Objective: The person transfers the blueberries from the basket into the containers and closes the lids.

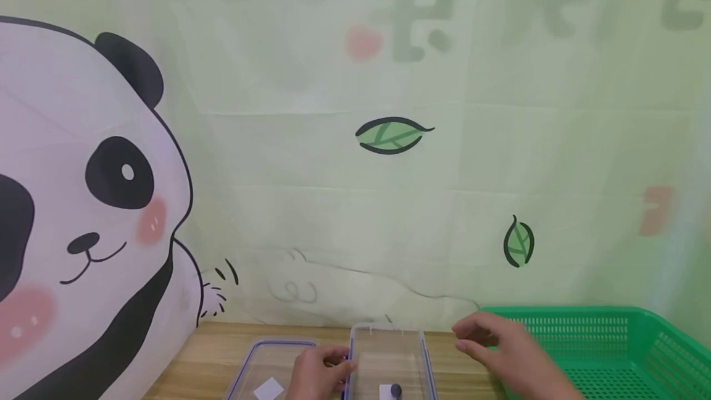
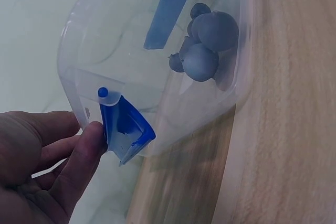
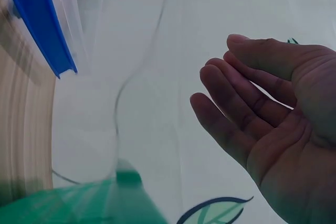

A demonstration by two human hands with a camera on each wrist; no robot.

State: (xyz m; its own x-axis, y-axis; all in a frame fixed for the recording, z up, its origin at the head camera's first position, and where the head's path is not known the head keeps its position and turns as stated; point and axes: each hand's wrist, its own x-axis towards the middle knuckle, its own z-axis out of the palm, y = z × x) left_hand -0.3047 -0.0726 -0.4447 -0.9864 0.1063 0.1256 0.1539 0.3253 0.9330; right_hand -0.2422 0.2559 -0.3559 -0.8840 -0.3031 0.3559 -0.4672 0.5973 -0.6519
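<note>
At the left side of the clear box (image 1: 389, 357), the left hand (image 1: 319, 375) pinches its blue clip (image 2: 123, 127) between thumb and fingers. Dark blue berries (image 2: 207, 40) lie inside the box. Right of the box, the right hand (image 1: 500, 347) hovers with relaxed, empty fingers before the green basket (image 1: 622, 344).

My right hand (image 1: 500, 344) has open air at 12 o'clock; green basket (image 1: 611, 338) blocks 3 o'clock, clear container (image 1: 389, 350) 9 o'clock.
</note>
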